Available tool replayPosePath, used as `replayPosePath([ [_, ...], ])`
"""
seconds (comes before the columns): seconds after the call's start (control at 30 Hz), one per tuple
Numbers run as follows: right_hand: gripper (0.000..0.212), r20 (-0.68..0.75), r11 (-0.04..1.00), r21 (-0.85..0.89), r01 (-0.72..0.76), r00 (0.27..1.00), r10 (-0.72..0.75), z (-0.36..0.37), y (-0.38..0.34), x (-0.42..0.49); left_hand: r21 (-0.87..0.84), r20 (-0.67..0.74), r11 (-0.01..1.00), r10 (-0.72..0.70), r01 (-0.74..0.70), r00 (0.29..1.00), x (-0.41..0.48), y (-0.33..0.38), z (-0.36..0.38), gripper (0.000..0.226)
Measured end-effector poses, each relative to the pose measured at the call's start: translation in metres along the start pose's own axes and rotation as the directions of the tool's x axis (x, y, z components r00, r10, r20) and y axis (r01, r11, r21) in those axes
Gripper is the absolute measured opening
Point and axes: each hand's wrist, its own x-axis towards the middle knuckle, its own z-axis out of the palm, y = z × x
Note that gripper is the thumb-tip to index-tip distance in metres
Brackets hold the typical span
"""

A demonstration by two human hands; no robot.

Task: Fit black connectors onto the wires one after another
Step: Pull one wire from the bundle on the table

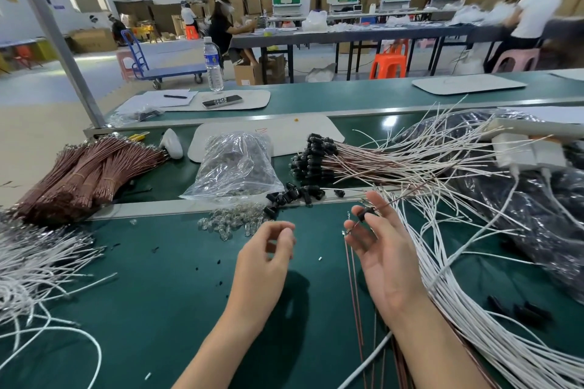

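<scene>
Your right hand [385,259] is turned palm-up, thumb and forefinger pinching a black connector [365,215] that sits on a thin brown wire [407,196]; the wire runs up and away to the right of the pinch. Your left hand [268,249] hovers just left of that grip, apart from it, fingers loosely curled with nothing visible between them. Beyond and left of the grip lie loose black connectors [294,196] and a pile of clear bulbs [227,224]. White wires [458,294] fan out right of your palm across the green bench [158,294].
</scene>
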Motion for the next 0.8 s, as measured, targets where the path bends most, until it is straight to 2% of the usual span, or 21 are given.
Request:
replayPosePath([
  [0.07, 0.031, -0.022, 1.0, -0.005, 0.018, 1.0, -0.018, -0.001, -0.002, 0.001, 0.187, 0.06, 0.977, 0.095, -0.105, 0.994, 0.02, 0.007, 0.015, 0.013],
  [0.13, 0.031, -0.042, 1.0, -0.002, 0.023, 0.999, -0.023, -0.003, -0.003, 0.003, 0.376, 0.148, 0.899, 0.179, -0.223, 0.973, 0.046, 0.015, 0.035, 0.015],
  [0.2, 0.031, -0.063, 1.0, 0.011, 0.024, 0.998, -0.024, -0.006, -0.004, 0.004, 0.573, 0.229, 0.747, 0.25, -0.338, 0.941, 0.074, 0.017, 0.055, 0.025],
  [0.27, 0.03, -0.079, 0.999, 0.034, 0.021, 0.997, -0.018, -0.008, -0.005, 0.005, 0.734, 0.329, 0.536, 0.257, -0.418, 0.908, 0.098, 0.018, 0.074, 0.032],
  [0.37, 0.031, -0.093, 0.998, 0.058, 0.012, 0.996, -0.006, -0.011, -0.006, 0.007, 0.834, 0.445, 0.279, 0.17, -0.476, 0.879, 0.123, 0.015, 0.093, 0.033],
  [0.43, 0.031, -0.102, 0.997, 0.076, 0.009, 0.995, -0.001, -0.013, -0.006, 0.008, 0.852, 0.477, 0.176, 0.128, -0.493, 0.869, 0.131, 0.011, 0.099, 0.031],
  [0.53, 0.03, -0.112, 0.995, 0.104, -0.002, 0.994, 0.014, -0.014, -0.007, 0.009, 0.851, 0.473, 0.18, 0.146, -0.493, 0.869, 0.137, 0.008, 0.101, 0.029],
  [0.8, 0.03, -0.128, 0.992, 0.122, -0.03, 0.991, 0.046, -0.015, -0.007, 0.009, 0.79, 0.445, 0.37, 0.205, -0.49, 0.872, 0.143, 0.028, 0.089, 0.024],
])
